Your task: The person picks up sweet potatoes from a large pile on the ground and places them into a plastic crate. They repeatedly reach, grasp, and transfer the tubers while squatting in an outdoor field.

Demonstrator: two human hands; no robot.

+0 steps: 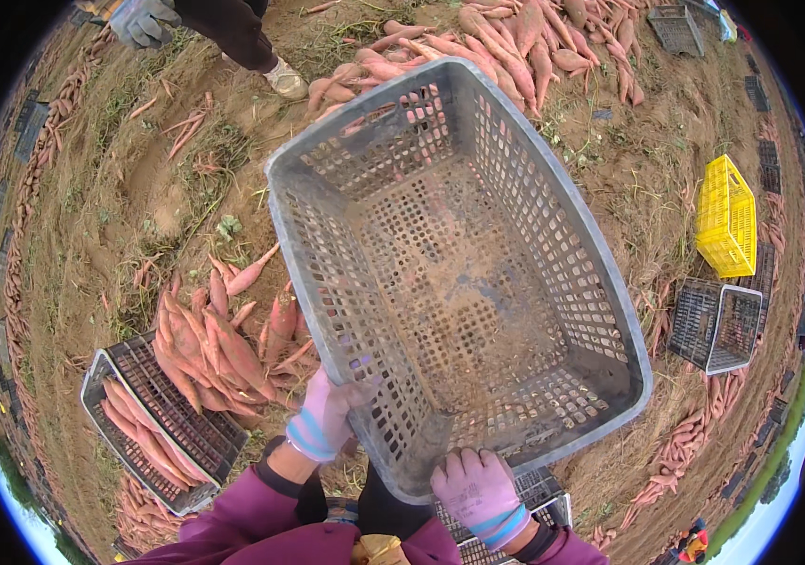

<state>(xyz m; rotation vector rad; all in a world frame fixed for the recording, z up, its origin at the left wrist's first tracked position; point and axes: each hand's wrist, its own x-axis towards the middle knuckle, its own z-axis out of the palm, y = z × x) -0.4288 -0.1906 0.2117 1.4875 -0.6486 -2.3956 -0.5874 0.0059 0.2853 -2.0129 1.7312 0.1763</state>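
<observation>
A large black perforated plastic crate [459,282] is held up in front of me, tilted so its inside faces me. Only soil and bits of debris lie on its floor. My left hand [327,412], in a pink glove with blue bands, grips the crate's left rim, with the thumb inside. My right hand [479,494], gloved alike, has its fingers hooked over the near rim. Left of my left hand is a pile of sweet potatoes [222,346] on the soil. Beside that pile, another black crate [215,438] holds several long sweet potatoes [152,438].
A larger heap of sweet potatoes [522,42] lies beyond the crate. A person's shoe [286,79] and gloved hand [142,25] show at upper left. A yellow crate [726,215] and a dark crate [717,325] stand at right. Another crate [544,505] sits behind my right hand.
</observation>
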